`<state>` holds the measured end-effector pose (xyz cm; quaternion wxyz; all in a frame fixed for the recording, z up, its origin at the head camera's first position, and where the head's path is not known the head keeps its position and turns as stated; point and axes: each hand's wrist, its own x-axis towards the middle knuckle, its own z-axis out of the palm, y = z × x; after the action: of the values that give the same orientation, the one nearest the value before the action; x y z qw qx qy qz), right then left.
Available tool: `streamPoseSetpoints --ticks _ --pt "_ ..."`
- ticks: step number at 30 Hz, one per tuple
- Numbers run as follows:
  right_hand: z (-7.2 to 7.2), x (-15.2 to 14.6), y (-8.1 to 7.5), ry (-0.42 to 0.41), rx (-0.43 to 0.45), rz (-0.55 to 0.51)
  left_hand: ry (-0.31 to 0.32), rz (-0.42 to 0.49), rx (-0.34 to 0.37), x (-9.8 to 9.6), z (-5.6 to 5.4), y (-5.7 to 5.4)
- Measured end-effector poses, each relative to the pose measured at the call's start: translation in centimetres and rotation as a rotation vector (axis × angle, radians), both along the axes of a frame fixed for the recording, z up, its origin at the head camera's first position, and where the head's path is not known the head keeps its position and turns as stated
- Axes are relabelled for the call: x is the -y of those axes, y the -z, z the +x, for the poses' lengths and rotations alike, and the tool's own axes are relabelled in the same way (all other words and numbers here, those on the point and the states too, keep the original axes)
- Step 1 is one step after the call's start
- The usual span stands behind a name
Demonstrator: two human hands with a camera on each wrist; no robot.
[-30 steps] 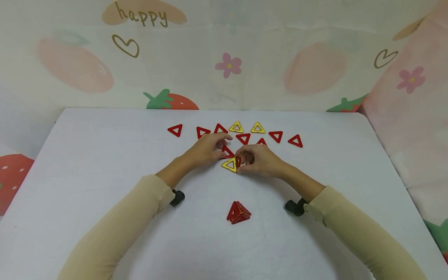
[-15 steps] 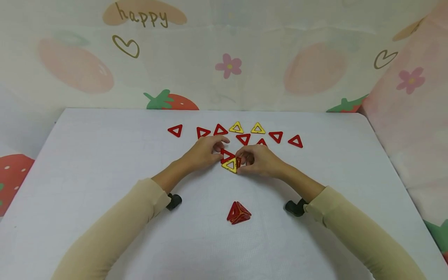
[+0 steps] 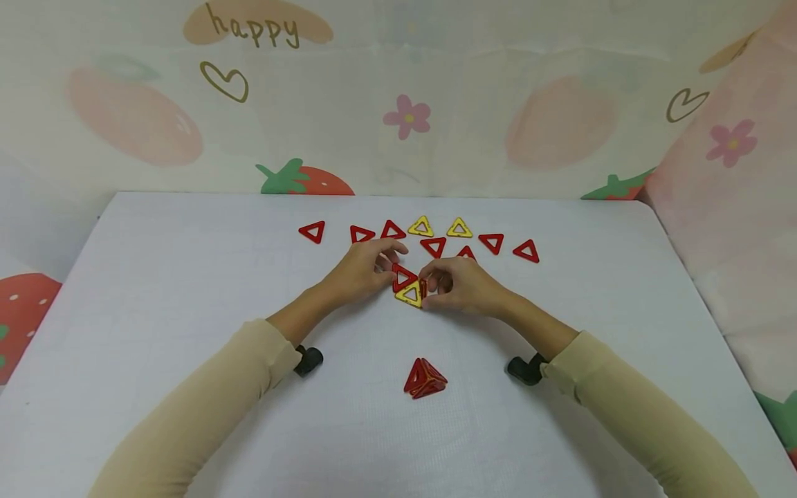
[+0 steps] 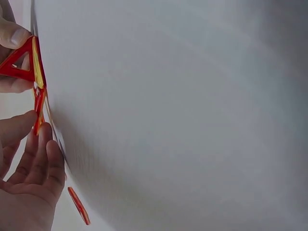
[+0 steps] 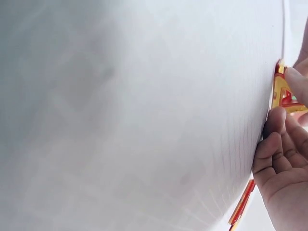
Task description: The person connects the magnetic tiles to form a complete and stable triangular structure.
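My left hand pinches a red triangular magnetic tile between thumb and fingers. That tile meets a yellow triangular tile along its edge. From the right, my right hand grips another red triangular tile standing tilted against the yellow one. In the left wrist view, the right hand's red tile shows its face, and the left hand's tile appears nearly edge-on. The right wrist view shows the yellow tile beside the fingertips. How the lower edges join is hidden.
Nearer me stands a small red pyramid of tiles. Several loose red tiles lie beyond the hands, including one at far left and one at far right, with two yellow tiles among them. A patterned cloth hangs behind the table.
My left hand has drawn slightly towards me, bringing its red tile down against the yellow tile. The right hand has stayed in place with its tile.
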<state>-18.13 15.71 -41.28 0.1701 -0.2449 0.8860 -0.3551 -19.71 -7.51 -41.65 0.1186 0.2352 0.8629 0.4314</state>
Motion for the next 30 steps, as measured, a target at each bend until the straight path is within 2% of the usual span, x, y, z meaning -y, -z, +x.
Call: streamPoseSetpoints --ticks 9,19,30 --pt "0.05 -0.03 -0.01 -0.003 -0.001 -0.005 -0.009 0.019 0.001 0.02 0.22 -0.11" --pt "0.07 -0.13 -0.01 -0.004 0.007 -0.013 0.011 0.068 -0.015 0.10 0.42 -0.33" --pt "0.01 -0.18 0.07 -0.012 0.010 -0.021 0.035 0.102 -0.001 -0.08 0.67 -0.53"
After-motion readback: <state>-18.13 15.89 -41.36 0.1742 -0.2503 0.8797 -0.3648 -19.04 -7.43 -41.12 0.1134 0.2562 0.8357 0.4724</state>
